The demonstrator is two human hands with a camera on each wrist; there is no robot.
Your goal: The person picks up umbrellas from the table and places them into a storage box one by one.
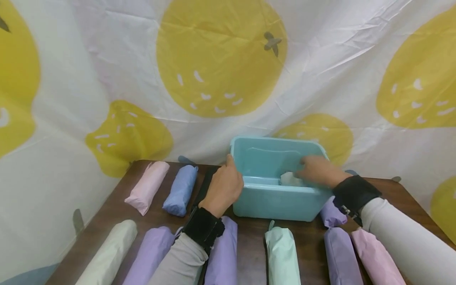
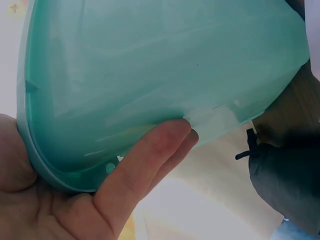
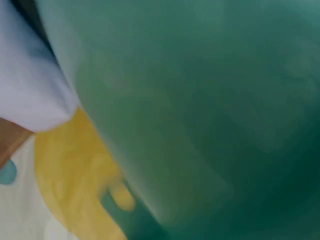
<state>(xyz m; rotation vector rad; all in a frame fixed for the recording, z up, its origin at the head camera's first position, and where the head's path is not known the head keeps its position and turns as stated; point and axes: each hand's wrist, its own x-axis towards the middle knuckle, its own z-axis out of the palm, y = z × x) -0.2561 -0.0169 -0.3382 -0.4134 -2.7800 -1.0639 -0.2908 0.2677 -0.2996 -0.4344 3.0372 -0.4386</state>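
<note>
A light turquoise plastic bin [image 1: 272, 204] stands at the back of the brown table. My left hand [image 1: 223, 183] grips its left rim; in the left wrist view, the fingers [image 2: 145, 165] lie along the outer wall. My right hand [image 1: 318, 171] reaches over the right side into the bin, slightly blurred. Beside its fingertips, a whitish thing [image 1: 291, 179] lies low inside, partly hidden by the front wall. Whether the right hand holds it cannot be told. The right wrist view shows the bin's outer wall [image 3: 165, 115] but not the hand.
Slim fabric-covered bundles, like folded umbrellas, surround the bin: pink [image 1: 147, 188] and blue [image 1: 181, 190] at back left, cream [image 1: 108, 253], purple [image 1: 222, 253] and mint [image 1: 282, 255] in front, more purple [image 1: 342, 257] and pink [image 1: 377, 257] at right. A lemon-patterned curtain [image 1: 221, 130] hangs behind.
</note>
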